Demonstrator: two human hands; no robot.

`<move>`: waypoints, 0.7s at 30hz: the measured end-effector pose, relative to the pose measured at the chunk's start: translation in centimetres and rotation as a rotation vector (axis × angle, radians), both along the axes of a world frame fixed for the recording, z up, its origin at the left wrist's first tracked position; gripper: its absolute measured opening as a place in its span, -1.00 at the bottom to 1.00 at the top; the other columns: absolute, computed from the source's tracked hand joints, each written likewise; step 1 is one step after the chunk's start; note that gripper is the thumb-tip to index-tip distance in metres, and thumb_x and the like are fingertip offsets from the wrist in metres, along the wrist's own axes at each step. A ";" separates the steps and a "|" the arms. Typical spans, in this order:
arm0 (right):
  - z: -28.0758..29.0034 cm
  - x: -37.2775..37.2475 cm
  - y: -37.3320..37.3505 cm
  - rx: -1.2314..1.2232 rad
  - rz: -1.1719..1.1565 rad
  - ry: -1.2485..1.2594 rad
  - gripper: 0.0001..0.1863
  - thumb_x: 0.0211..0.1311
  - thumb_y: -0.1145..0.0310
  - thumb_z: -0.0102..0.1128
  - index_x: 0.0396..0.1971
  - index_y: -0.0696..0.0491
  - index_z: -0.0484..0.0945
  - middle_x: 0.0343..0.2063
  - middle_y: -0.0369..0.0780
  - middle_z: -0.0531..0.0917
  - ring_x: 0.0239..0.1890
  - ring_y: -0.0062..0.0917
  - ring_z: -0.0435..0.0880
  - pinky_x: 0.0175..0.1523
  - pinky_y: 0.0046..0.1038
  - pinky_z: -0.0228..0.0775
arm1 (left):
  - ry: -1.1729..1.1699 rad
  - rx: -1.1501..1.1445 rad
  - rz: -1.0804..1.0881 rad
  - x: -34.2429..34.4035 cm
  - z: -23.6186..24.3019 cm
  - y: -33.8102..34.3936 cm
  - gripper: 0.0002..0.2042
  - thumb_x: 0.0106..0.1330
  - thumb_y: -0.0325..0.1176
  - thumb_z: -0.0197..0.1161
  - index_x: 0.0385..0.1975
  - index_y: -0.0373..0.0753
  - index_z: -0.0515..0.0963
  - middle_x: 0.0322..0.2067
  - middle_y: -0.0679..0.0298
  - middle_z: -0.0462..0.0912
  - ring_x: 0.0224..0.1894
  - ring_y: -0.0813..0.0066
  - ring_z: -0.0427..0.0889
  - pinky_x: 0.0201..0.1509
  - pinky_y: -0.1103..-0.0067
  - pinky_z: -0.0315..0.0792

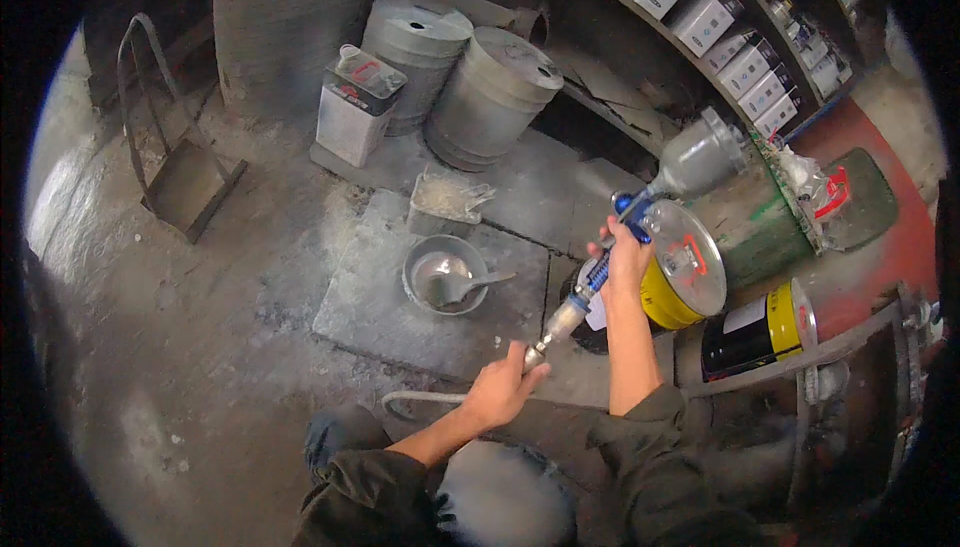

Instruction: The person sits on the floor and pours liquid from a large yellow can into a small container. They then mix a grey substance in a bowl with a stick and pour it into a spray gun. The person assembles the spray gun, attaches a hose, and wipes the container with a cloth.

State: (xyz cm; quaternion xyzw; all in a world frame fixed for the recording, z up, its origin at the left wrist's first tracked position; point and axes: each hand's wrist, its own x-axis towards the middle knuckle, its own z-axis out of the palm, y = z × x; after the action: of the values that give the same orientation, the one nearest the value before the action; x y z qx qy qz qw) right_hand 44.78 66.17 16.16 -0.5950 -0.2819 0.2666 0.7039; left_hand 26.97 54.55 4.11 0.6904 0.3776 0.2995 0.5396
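At left, dustpan (193,185): flat scoop under a tall looped handle, standing on dusty concrete.
Upper centre, drums (495,97): ribbed, dulled grey metal, presumably grouped to spare floor.
Mid-frame, bucket (411,292): round, grey, a pale tool (478,284) propped over its rim, likely for easy reach.
Lower centre, left hand (500,387): fingers pinching a metal connector (535,353), I judge for steadiness.
Right of centre, right hand (628,265): wrapped round the blue-bodied spray gun (640,212), its grey cup toward upper right.

- Bare left hand (498,393), curled; bare left forearm (432,443) aiming toward two o'clock.
- Bare right hand (629,261), curled; bare right forearm (631,352) aiming toward twelve o'clock.
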 end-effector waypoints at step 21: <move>-1.2 0.4 -1.4 -0.006 0.050 -0.037 -0.78 0.29 0.44 0.18 -0.11 0.15 0.46 -0.32 -0.25 0.53 -0.39 -0.62 0.51 -0.52 -0.48 0.64 | 0.011 -0.053 -0.129 0.9 -2.6 -0.6 -0.62 0.43 -0.14 0.07 -0.07 -0.30 0.13 -0.38 -0.28 0.58 -0.23 -0.36 0.55 -0.18 -0.02 0.38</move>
State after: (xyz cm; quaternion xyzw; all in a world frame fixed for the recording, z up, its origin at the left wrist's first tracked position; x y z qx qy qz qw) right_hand 45.23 64.73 15.01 -0.5948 -0.3089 0.2737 0.6898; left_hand 27.92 53.99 1.54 0.7006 0.3430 0.2501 0.5736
